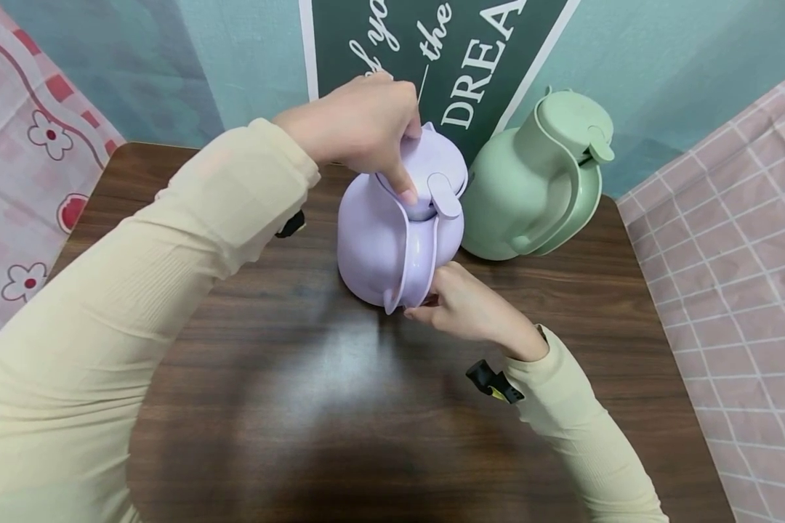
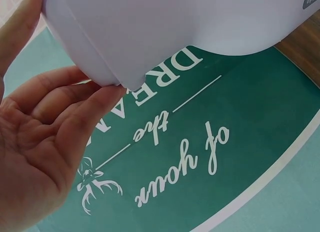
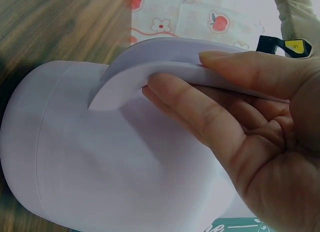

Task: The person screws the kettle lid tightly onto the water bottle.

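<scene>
A lavender vacuum jug (image 1: 371,240) stands upright on the wooden table. My left hand (image 1: 369,120) grips its round lid (image 1: 440,161) from the left, with the thumb on the near side and the other fingers round the far side. In the left wrist view, the fingertips (image 2: 112,91) press at the top's edge. The curved handle (image 1: 419,258) faces toward me. Low on that handle, my right hand (image 1: 474,305) curls its fingers around it, and the thumb (image 3: 225,61) lies along the outer side in the right wrist view.
A pale green vacuum jug (image 1: 520,196) of the same shape stands close behind on the right. Against the blue backdrop is a dark green sign (image 1: 353,25) with white lettering. A flowered cloth (image 1: 39,94) hangs at the left, and a pink tiled sheet (image 1: 739,240) borders the right.
</scene>
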A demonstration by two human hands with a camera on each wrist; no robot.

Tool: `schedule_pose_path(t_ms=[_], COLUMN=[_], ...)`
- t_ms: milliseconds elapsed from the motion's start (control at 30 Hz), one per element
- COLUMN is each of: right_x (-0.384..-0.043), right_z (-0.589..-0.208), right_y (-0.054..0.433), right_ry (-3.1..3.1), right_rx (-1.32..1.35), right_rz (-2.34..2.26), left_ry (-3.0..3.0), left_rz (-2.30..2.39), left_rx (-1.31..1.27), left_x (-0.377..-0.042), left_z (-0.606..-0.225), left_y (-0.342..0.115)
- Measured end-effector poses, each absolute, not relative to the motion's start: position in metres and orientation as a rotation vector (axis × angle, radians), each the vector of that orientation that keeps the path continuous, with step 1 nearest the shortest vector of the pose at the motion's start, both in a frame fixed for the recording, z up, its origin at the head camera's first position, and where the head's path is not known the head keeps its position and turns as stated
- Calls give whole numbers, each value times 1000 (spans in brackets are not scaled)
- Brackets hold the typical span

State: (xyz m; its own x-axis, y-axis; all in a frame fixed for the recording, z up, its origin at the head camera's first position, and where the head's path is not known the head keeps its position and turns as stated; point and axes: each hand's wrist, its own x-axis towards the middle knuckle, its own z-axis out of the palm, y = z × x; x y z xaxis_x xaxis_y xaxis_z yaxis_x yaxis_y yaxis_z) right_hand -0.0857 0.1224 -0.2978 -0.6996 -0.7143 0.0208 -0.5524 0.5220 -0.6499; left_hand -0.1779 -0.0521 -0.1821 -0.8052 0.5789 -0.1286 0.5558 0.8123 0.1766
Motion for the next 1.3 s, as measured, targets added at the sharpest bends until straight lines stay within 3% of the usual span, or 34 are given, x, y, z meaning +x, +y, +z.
schedule_pose_path(t_ms=[867,1300], right_x=[-92,-91], right_z=[-303,-307], right_y=[124,126], right_ry=[2535,2561], right_rx=[-1079,-1062], right_rz=[-914,-907], left_ry=[2745,2628], left_rz=[257,253], left_rx=[917,754], left_x=[-175,-156], left_z=[-189,-198], left_y=[-57,-97])
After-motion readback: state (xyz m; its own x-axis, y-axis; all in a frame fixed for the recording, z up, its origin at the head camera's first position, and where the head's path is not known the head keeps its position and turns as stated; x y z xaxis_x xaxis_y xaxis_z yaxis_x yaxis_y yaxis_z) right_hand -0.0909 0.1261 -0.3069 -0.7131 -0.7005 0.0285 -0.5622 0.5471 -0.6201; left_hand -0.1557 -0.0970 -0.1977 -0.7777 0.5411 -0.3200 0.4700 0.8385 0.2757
